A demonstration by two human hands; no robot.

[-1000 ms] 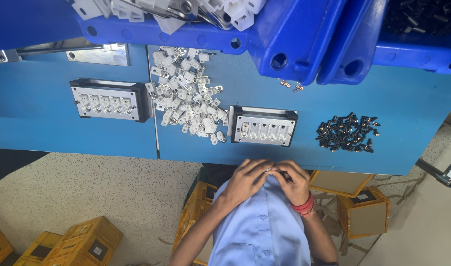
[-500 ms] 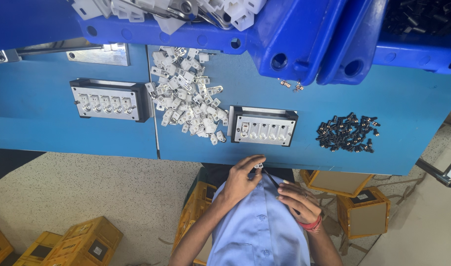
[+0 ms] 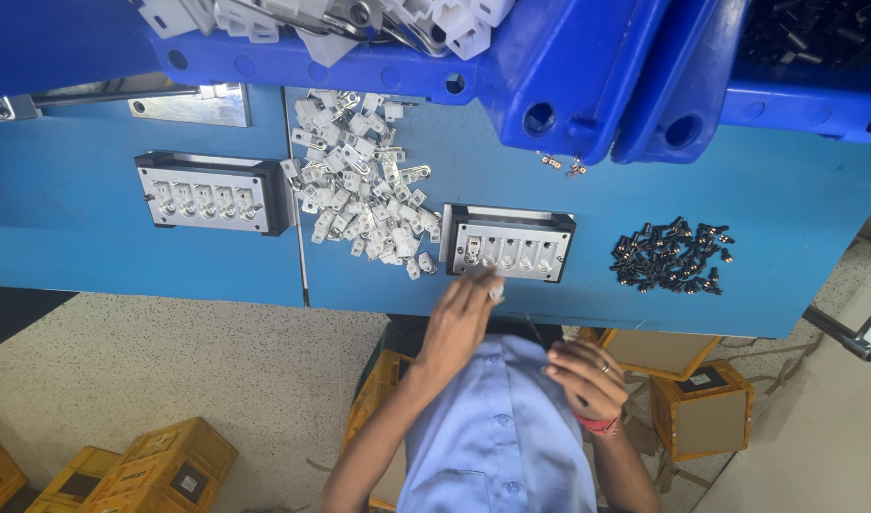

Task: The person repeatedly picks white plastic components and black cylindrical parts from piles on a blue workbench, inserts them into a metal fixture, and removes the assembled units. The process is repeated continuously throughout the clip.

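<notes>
The metal fixture block (image 3: 508,245) with its row of round sockets sat near the front edge of the blue bench (image 3: 777,218), just right of a heap of small white and silver parts (image 3: 364,190). The left hand (image 3: 459,318) was stretched out to the block's front edge, its fingers drawn together around what looked like a small pale part (image 3: 495,291); motion blur made the grip hard to read for certain. The right hand (image 3: 587,375) hung back over the blue shirt, close to the body, fingers loosely curled, and whether it held anything could not be told. By my reading, the step in hand was loading a piece into one of the sockets. That move would call for lining the part up squarely over an open socket and pressing it straight down. A pile of small black parts (image 3: 671,256) lay well apart to the right, and a second fixture block (image 3: 205,195) sat to the left.
</notes>
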